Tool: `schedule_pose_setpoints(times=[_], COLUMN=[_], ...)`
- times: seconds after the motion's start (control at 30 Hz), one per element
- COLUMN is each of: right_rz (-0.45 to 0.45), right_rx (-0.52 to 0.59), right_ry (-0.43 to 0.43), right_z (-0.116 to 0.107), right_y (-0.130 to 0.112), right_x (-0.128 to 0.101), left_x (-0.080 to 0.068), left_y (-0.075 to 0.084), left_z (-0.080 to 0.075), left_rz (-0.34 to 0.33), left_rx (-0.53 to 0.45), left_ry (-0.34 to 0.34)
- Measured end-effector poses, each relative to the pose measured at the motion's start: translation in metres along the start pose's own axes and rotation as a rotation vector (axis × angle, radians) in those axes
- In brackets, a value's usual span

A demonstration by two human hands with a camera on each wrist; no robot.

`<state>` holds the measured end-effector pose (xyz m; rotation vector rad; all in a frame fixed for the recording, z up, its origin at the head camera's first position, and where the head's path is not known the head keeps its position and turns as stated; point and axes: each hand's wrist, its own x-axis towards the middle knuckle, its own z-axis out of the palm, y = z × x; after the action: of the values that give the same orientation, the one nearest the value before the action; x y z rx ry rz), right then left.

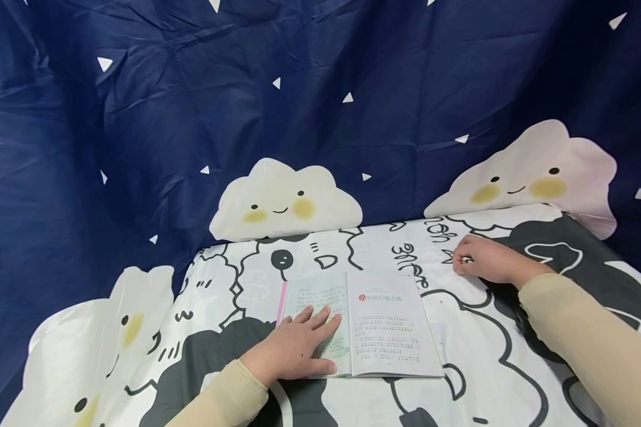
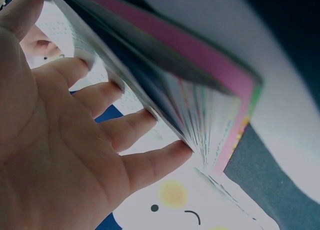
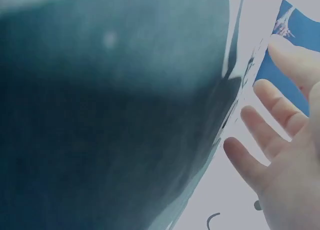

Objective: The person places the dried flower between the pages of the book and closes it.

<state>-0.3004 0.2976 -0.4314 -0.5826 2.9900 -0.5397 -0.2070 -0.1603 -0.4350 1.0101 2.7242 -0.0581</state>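
Paper book (image 1: 374, 323), open flat, printed pages up, pink cover edge at left; placed centre of black-and-white cartoon cloth (image 1: 459, 356) covering the table. Left hand (image 1: 299, 347) laid palm-down on the left page, fingers straight and slightly spread, pressing the sheet; fingertips (image 2: 150, 112) seen against the page edges from the left wrist. Right hand (image 1: 486, 261) resting on the cloth, well apart from the book to the right, fingers (image 3: 270, 125) loosely extended, holding nothing visible. Navy backdrop (image 1: 192, 118) with white triangles and smiling clouds behind.
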Motion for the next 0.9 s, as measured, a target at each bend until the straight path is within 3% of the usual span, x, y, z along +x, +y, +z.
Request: schedule_pose_setpoints(times=[0.47,0.9], right_rz=[-0.218,-0.269], right_rx=[0.018,0.041], right_ry=[0.144,0.144], right_z=[-0.002,0.007], right_y=[-0.034,-0.075], right_x=[0.002,0.014], left_x=[-0.001,-0.001], left_y=[0.001,0.0], left_z=[0.0,-0.001], left_rz=[0.0,0.006], left_rx=[-0.005,-0.01], left_ry=[0.005,0.007])
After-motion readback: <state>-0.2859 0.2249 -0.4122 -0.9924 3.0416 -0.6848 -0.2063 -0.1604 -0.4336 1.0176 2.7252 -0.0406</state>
